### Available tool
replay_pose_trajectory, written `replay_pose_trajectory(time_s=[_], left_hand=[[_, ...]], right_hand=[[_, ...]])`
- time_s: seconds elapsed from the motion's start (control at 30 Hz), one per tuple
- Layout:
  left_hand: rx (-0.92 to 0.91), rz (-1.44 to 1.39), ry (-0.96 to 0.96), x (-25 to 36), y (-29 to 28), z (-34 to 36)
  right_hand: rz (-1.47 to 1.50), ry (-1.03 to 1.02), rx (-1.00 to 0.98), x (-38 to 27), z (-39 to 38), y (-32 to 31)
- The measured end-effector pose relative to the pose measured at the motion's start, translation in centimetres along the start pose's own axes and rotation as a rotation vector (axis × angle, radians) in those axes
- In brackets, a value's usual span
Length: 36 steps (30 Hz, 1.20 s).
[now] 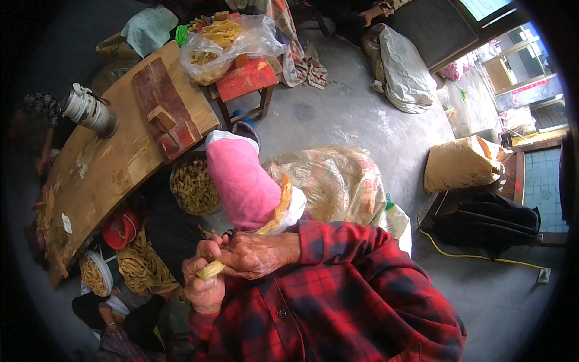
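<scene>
A pale yellow, leathery strip (282, 202) lies partly over the pink cloth (241, 175) on my lap. Its other end is wound into a small coil (210, 269) between my hands. The fingers of my left hand (204, 291) are closed round the coil from below and the left. My right hand (253, 256) has its fingers curled onto the strip beside it, close to my plaid shirt. Just beyond my hands, a round container (196, 158) is full of short, folded brownish-yellow pieces (194, 186). The strip's exact kind cannot be made out.
A wooden table (120, 172) on the left bears a metal-and-white cylinder (90, 111). A red stool (248, 81) carries plastic-bagged strips. Below the table are loose strips (143, 265) and a red bowl (122, 226). Filled sacks (404, 72) stand beyond; another person's hand (372, 13) shows at the top.
</scene>
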State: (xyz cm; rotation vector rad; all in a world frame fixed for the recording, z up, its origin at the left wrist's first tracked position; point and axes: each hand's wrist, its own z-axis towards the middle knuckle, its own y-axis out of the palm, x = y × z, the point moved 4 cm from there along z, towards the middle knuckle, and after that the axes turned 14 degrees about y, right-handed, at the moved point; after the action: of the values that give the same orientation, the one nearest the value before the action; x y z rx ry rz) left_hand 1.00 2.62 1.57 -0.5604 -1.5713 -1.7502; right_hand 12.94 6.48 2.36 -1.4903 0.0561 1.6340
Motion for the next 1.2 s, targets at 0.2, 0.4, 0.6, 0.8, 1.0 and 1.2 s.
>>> replay_pose_trajectory(time_s=[0.2,0.4,0.6,0.8,1.0,1.2], left_hand=[[0.085,0.408,0.05,0.1,-1.3,0.4],[-0.044,0.867,-0.016,0.2,-1.1,1.0],[0.195,0.454,-0.366,-2.0,-1.6,-0.3],[-0.044,0.654,-0.339,-1.6,-2.1,-0.8],[-0.273,0.837,-0.291,0.1,-0.5,0.0],[-0.412,0.936,-0.245,1.1,-1.2,-0.1]], right_hand=[[-0.205,0.0,0.03,0.7,0.0,-0.7],[-0.584,-0.052,0.053,1.3,0.0,-1.7],[-0.625,-0.058,-0.035,2.0,0.0,-2.2],[-0.387,-0.038,-0.134,2.2,-0.5,-3.2],[-0.129,0.051,-0.296,2.4,-0.8,-3.9],[-0.003,0.132,-0.459,3.0,-1.1,-4.4]])
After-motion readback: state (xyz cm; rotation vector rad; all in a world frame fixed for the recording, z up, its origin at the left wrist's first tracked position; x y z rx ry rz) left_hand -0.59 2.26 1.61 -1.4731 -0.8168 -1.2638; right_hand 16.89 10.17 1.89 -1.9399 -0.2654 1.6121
